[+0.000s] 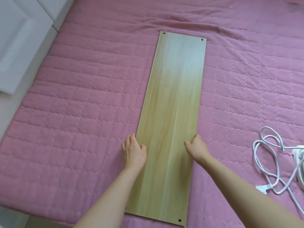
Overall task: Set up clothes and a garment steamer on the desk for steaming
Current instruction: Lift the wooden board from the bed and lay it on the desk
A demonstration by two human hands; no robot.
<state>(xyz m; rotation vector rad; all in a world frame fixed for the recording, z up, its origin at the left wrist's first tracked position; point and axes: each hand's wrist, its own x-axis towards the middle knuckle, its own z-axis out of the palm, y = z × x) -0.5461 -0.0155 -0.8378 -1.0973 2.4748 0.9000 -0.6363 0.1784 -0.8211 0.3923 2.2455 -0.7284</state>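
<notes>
Board: long pale wooden board (174, 96) with a dark hole at each corner, lying flat on the cover, its near end at the bed's front edge.
Left hand (134, 148): grips the board's left long edge, thumb on top.
Right hand (196, 146): clamped on the right long edge opposite, thumb on top, fingers curled over the edge.
Cord: looped white power cord (258, 155) on the cover, well right of the board, plug nearest.
Appliance: white plastic appliance (298, 153), mostly cut off at the right edge.
Cover: pink quilted bedspread (82, 104), wrinkled beyond the board.
Far left: white panelled furniture (19, 46).
</notes>
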